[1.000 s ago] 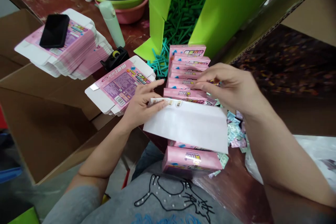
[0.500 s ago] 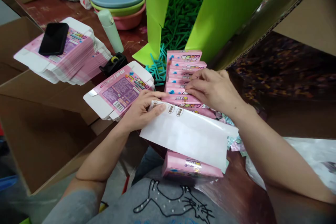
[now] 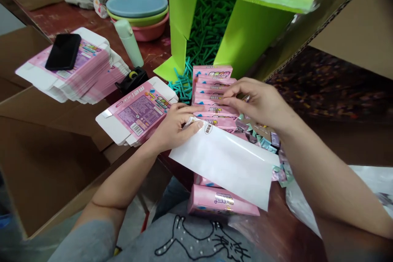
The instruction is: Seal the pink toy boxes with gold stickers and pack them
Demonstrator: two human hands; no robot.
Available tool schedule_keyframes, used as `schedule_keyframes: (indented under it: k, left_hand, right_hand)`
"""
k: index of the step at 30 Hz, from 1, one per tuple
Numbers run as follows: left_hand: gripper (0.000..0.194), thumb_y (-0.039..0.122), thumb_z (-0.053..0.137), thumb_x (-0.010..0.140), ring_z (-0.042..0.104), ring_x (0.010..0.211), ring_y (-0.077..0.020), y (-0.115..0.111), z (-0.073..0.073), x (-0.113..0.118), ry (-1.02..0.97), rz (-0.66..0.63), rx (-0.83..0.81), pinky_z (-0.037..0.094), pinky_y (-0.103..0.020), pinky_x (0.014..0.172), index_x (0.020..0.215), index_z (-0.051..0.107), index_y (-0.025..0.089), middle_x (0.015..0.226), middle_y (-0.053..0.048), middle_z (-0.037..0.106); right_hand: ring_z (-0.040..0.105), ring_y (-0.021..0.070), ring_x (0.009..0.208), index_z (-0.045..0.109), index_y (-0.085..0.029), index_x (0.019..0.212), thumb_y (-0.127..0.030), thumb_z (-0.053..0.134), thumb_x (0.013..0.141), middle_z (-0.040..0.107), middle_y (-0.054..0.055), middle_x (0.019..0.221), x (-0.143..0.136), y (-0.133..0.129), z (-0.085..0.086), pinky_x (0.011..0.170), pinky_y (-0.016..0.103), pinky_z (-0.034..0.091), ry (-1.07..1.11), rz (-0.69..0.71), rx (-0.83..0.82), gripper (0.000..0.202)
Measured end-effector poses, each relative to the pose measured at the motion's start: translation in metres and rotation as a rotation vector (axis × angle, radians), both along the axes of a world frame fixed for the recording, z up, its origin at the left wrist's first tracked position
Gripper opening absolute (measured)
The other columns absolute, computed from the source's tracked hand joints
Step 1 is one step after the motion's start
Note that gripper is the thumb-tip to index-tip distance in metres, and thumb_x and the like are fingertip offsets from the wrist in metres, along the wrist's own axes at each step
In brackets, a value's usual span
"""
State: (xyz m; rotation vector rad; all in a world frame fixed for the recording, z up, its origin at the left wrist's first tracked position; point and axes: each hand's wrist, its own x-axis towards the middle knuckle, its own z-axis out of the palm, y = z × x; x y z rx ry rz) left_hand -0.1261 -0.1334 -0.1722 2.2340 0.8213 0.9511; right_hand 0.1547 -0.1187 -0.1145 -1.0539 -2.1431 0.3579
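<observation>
My left hand (image 3: 179,126) pins a white sticker sheet (image 3: 227,157) under its thumb, while its fingers reach onto the pink boxes. One small oval sticker with dark print shows near the sheet's top edge. Several pink printed boxes (image 3: 212,73) stand in a row running toward me. My right hand (image 3: 256,100) is at the right end of this row, thumb and fingers pinched together against a box. What its fingertips hold, if anything, is too small to make out. Another pink box (image 3: 222,200) lies closest to my body, partly under the sheet.
Flattened pink cartons (image 3: 138,110) lie left, near a tape dispenser (image 3: 132,80). A phone (image 3: 63,52) rests on another carton stack. Behind are a pale green bottle (image 3: 129,43), stacked basins (image 3: 138,6) and a green bin (image 3: 181,12) of green sticks. Small wrapped pieces (image 3: 267,144) lie right.
My right hand has moved slightly toward me along the row of boxes. Fewer stickers show on the sheet, which has shifted a little to the right under my left hand.
</observation>
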Motion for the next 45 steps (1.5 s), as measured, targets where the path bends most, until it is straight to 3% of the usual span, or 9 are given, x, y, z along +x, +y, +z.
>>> schedule_keyframes:
  k: [6,9,14,19,23,30,36,42,45]
  left_hand:
    - [0.026,0.033,0.064,0.105,0.063,0.135,-0.0286,-0.006,0.004,-0.006,-0.005,-0.011,-0.002,0.043,-0.054,0.118,0.082,0.072,0.024,0.143,-0.004,0.078]
    - [0.027,0.033,0.064,0.105,0.062,0.137,-0.0286,-0.005,0.004,-0.008,-0.018,-0.023,-0.022,0.043,-0.054,0.118,0.08,0.07,0.024,0.144,-0.004,0.078]
    - [0.031,0.035,0.05,0.11,0.065,0.134,-0.0281,0.007,0.002,-0.004,-0.08,-0.018,-0.09,0.04,-0.056,0.121,0.09,0.071,0.024,0.143,-0.007,0.078]
    - [0.038,0.036,0.047,0.111,0.07,0.128,-0.0258,0.018,0.003,0.01,-0.076,0.018,-0.045,0.042,-0.052,0.121,0.086,0.072,0.023,0.137,-0.006,0.08]
    - [0.036,0.037,0.051,0.111,0.072,0.129,-0.0251,0.026,0.006,0.019,-0.079,0.047,-0.041,0.043,-0.049,0.12,0.09,0.077,0.025,0.135,-0.005,0.081]
    - [0.043,0.036,0.055,0.11,0.063,0.141,-0.0297,0.041,0.009,0.028,0.019,0.158,0.023,0.039,-0.057,0.124,0.072,0.069,0.022,0.145,-0.006,0.077]
    - [0.036,0.033,0.056,0.11,0.063,0.139,-0.0317,0.043,0.009,0.027,0.078,0.147,0.003,0.039,-0.06,0.123,0.079,0.072,0.022,0.141,-0.007,0.079]
    - [0.027,0.034,0.073,0.102,0.071,0.128,-0.0287,0.047,0.005,0.024,-0.13,0.153,-0.03,0.044,-0.055,0.122,0.077,0.071,0.023,0.126,-0.008,0.084]
    - [0.016,0.034,0.08,0.096,0.076,0.118,-0.0272,0.049,0.004,0.024,-0.281,0.192,-0.081,0.05,-0.051,0.118,0.084,0.077,0.024,0.117,-0.007,0.086]
  right_hand:
    - [0.073,0.0262,0.089,0.073,-0.025,0.097,-0.034,0.076,0.095,0.077,0.005,0.098,0.0,0.032,-0.026,0.081,0.04,0.052,-0.215,-0.085,0.07,0.01]
    - [0.073,0.025,0.088,0.07,-0.025,0.118,-0.032,0.079,0.093,0.076,0.008,0.116,-0.002,0.03,-0.029,0.084,0.042,0.051,-0.213,-0.146,0.087,0.027]
    - [0.071,0.0337,0.115,0.08,-0.027,0.107,-0.04,0.072,0.103,0.075,0.01,0.118,0.006,0.028,-0.026,0.099,0.052,0.046,-0.392,-0.174,0.151,0.015]
    - [0.073,0.0284,0.107,0.086,-0.029,0.108,-0.056,0.063,0.109,0.08,0.008,0.11,0.001,0.014,0.0,0.095,0.046,0.053,-0.222,0.123,-0.026,0.035]
    - [0.074,0.0213,0.088,0.082,-0.026,0.092,-0.045,0.077,0.102,0.081,0.003,0.091,-0.012,-0.006,0.019,0.083,0.038,0.054,-0.115,0.291,-0.081,0.022]
    - [0.074,0.0269,0.091,0.079,-0.028,0.093,-0.049,0.076,0.099,0.08,0.006,0.098,0.004,0.017,0.015,0.085,0.045,0.06,0.128,-0.045,-0.047,0.022]
    - [0.072,0.0246,0.082,0.073,-0.026,0.088,-0.045,0.074,0.097,0.078,0.005,0.093,0.011,0.063,-0.007,0.079,0.042,0.055,-0.238,-0.035,0.001,0.022]
    - [0.072,0.0257,0.087,0.07,-0.024,0.118,-0.036,0.08,0.092,0.077,0.008,0.112,0.009,0.064,-0.02,0.083,0.042,0.05,-0.278,-0.194,0.1,0.03]
    - [0.07,0.0285,0.095,0.076,-0.027,0.109,-0.04,0.073,0.101,0.076,0.009,0.112,0.013,0.062,-0.02,0.091,0.047,0.046,-0.389,-0.202,0.176,0.016]
